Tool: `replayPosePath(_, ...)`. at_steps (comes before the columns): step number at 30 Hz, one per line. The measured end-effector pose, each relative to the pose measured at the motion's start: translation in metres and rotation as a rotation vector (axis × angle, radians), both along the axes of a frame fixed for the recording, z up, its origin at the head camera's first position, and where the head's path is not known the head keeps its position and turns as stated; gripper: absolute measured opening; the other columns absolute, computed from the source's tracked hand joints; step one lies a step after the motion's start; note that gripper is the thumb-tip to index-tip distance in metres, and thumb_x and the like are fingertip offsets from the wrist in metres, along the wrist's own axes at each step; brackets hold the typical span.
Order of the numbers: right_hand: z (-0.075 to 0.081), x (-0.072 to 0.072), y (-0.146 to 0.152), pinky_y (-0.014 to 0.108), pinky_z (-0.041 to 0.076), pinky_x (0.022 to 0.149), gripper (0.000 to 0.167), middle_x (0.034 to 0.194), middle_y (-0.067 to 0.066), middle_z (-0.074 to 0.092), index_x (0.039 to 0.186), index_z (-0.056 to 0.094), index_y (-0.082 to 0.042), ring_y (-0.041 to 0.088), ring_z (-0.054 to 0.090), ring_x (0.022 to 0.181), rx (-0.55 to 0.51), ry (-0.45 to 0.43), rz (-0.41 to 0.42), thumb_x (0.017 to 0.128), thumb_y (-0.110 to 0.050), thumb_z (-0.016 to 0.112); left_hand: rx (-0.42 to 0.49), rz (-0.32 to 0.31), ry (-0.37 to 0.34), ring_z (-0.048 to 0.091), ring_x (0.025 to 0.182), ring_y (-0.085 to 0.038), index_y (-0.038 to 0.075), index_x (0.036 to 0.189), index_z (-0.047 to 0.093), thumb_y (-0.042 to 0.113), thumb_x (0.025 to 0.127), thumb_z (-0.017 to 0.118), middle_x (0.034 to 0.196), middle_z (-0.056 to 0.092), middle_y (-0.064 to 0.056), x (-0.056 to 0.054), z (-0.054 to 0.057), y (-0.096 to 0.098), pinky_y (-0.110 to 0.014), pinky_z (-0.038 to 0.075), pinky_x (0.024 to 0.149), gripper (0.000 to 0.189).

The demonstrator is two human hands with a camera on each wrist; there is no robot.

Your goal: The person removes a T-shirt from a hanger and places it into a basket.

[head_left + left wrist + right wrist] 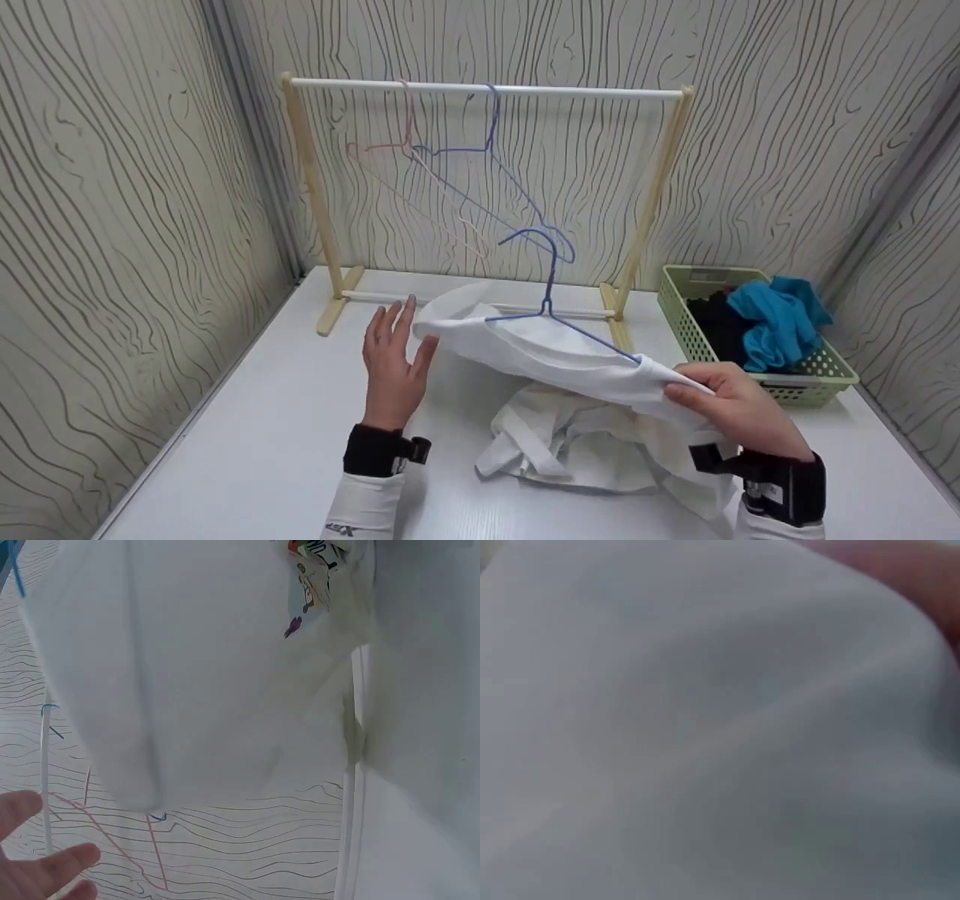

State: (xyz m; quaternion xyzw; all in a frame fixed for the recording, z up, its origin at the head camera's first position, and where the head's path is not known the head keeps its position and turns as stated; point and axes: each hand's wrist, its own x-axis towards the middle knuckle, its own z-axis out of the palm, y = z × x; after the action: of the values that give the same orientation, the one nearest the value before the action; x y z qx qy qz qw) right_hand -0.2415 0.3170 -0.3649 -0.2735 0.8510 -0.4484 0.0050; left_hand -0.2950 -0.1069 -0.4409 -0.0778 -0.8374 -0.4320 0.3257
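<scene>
A white T-shirt is on a dark blue wire hanger, its hook pointing up out of the neckline. My right hand grips the shirt's right shoulder, thumb on top, over the end of the hanger. Beside the left shoulder my left hand is raised with fingers spread, holding nothing. The lower part of the shirt lies crumpled on the table. In the left wrist view, white cloth hangs with a coloured print near the top. Blurred white fabric fills most of the right wrist view.
Behind the shirt stands a wooden rack with a white rail. A pink hanger and a blue hanger hang from it. At the right, a green basket holds blue cloth and black cloth. Patterned walls enclose the white table.
</scene>
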Motion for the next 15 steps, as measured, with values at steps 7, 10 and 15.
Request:
replayPosePath(7, -0.013, -0.014, 0.006, 0.028, 0.047, 0.056, 0.019, 0.086, -0.017, 0.069, 0.091, 0.072, -0.003, 0.0, 0.058, 0.074, -0.107, 0.015, 0.092, 0.099, 0.005, 0.057, 0.074, -0.074, 0.257, 0.06, 0.073, -0.012, 0.012, 0.098, 0.082, 0.035, 0.101, 0.065, 0.087, 0.076, -0.005, -0.001, 0.0, -0.014, -0.031, 0.051, 0.073, 0.028)
replayPosePath(10, -0.016, -0.018, 0.006, 0.026, 0.049, 0.059, 0.013, 0.086, -0.019, 0.069, 0.093, 0.073, 0.002, 0.001, 0.06, 0.075, -0.062, -0.009, 0.009, 0.1, -0.001, 0.061, 0.053, -0.15, 0.293, 0.057, 0.065, -0.003, 0.012, 0.079, 0.078, 0.042, 0.096, 0.07, 0.073, 0.073, -0.001, 0.0, -0.002, -0.017, -0.019, 0.044, 0.056, 0.035)
replayPosePath(15, -0.022, -0.026, 0.003, 0.026, 0.053, 0.068, 0.023, 0.093, -0.016, 0.074, 0.107, 0.075, 0.005, 0.004, 0.062, 0.08, -0.002, -0.084, -0.18, 0.099, -0.016, 0.069, 0.002, -0.194, 0.236, 0.049, 0.056, -0.001, 0.01, 0.062, 0.063, 0.038, 0.085, 0.08, 0.06, 0.059, 0.003, 0.002, -0.002, -0.015, -0.018, 0.041, 0.054, 0.04)
